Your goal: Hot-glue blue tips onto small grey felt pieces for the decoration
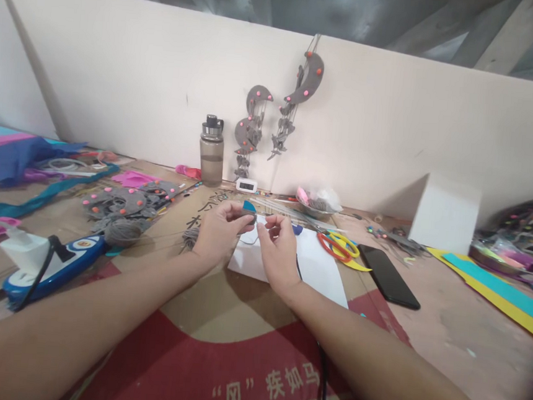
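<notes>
My left hand [221,232] pinches a small felt piece [249,207], with blue at its top and dark grey below, between thumb and fingers. Close beside it on the right, my right hand [279,251] is closed in a pinch; what its fingertips hold is too small to make out. A thin dark thread [249,243] curves below the fingertips. Both hands are above a white sheet of paper [320,273] lying on a printed cardboard sheet [196,362]. Red-handled and yellow-handled scissors [339,247] rest to the right of my right hand.
At right lies a black phone [389,276]. A blue power strip [62,269] and grey felt crescents [119,203] are at left. Behind stand a bottle [211,155] and a small white digital display [246,186]; grey crescent garlands [309,79] hang on the white board [141,77].
</notes>
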`<state>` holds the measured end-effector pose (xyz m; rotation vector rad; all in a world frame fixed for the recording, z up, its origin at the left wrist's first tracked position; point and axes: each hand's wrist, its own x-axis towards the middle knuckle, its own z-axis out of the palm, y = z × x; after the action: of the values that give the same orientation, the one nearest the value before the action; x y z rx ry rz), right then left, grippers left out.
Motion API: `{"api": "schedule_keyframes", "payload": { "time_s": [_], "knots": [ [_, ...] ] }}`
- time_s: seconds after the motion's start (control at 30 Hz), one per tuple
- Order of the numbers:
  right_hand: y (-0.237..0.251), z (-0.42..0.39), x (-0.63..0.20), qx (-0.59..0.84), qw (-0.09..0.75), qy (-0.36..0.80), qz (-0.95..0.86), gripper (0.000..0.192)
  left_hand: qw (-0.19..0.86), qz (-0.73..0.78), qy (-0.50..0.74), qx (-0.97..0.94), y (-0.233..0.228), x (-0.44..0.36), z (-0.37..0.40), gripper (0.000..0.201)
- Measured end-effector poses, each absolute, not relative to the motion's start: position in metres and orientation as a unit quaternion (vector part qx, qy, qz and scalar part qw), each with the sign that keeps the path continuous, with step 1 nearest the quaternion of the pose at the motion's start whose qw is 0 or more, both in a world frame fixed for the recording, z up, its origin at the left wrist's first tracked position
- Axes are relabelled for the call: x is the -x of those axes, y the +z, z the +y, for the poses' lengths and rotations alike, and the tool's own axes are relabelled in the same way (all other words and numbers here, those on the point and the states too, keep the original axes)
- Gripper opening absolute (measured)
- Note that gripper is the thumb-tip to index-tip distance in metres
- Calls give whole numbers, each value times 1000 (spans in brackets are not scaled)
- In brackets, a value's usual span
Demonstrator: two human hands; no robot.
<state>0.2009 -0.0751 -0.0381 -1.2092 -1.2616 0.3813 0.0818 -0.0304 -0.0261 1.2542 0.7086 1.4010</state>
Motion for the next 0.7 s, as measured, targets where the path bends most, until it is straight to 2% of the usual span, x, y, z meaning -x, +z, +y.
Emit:
{"api": "schedule_keyframes", "payload": {
  "time_s": [0.43, 0.57, 0.7],
  "knots": [
    [-35, -74, -199, 527, 633, 182, -537, 8, 290, 339, 566, -693, -29, -76, -38, 8],
    [-35, -73, -200, 524, 643, 184, -527, 9, 295, 330, 559, -701, -29, -77, -41, 8],
    [-39, -71, -202, 510, 654, 211, -518, 6, 408, 319, 553, -653, -32, -80, -38, 12]
  ]
}}
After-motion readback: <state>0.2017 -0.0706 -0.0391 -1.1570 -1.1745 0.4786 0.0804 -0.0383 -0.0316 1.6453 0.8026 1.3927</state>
